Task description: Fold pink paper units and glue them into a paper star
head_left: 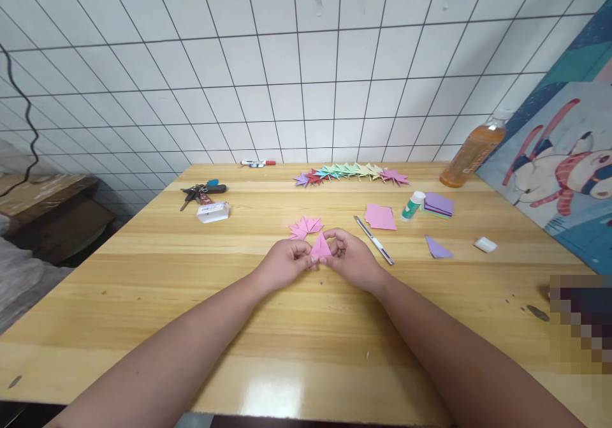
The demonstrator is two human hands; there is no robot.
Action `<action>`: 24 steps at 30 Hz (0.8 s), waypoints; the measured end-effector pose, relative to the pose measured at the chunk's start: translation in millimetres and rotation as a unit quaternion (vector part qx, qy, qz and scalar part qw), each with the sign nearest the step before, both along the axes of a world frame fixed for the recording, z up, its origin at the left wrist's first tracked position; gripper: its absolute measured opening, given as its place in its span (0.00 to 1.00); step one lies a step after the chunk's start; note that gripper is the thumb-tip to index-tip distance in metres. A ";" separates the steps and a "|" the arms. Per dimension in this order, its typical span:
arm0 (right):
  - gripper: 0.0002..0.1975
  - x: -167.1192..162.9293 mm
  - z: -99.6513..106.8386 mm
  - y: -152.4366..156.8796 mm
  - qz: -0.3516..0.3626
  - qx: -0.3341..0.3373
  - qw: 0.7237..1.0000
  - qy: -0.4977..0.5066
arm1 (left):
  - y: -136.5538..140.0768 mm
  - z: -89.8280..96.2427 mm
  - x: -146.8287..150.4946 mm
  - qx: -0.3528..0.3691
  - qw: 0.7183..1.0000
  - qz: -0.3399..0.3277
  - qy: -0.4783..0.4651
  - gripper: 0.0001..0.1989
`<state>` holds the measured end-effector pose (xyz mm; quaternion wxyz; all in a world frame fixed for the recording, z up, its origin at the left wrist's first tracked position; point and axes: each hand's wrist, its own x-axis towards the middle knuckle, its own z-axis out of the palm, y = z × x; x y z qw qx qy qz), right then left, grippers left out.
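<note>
A small pink paper triangle (pixel 320 247), folded with a seam down its middle, is held up just above the table between both hands. My left hand (pixel 285 261) is closed, pinching its lower left corner with thumb and fingers. On the other side my right hand (pixel 352 257) is closed on the lower right edge, the index finger curled near the top point. Right behind the hands lies a fan of folded pink paper pieces (pixel 305 226). A craft knife (pixel 374 241) and a stack of pink paper squares (pixel 380 217) rest to the right.
On the wooden table (pixel 191 326) a glue stick (pixel 412 205), purple paper stack (pixel 438 203), purple triangle (pixel 437 247) and eraser (pixel 485 244) lie right. Keys (pixel 203 192) and a small box (pixel 213 212) are left. Behind are a marker (pixel 258 163), a multicoloured paper chain (pixel 351 172) and a bottle (pixel 473 152).
</note>
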<state>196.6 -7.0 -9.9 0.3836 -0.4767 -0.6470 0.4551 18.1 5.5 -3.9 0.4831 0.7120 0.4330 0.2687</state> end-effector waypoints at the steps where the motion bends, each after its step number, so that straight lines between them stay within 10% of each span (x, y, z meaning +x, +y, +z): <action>1: 0.19 -0.5 0.5 -0.3 -0.001 0.001 1.000 0.002 | 0.1 0.7 -0.5 -0.008 1.000 0.004 0.000 0.12; 17: 0.16 -0.4 6.6 -1.3 0.016 -0.076 0.995 0.066 | 3.4 0.9 -1.6 -0.037 0.998 0.013 -0.041 0.13; 24: 0.15 2.8 0.5 0.7 -0.028 0.009 0.998 -0.046 | 0.8 6.7 -1.3 -0.057 0.997 -0.009 -0.048 0.20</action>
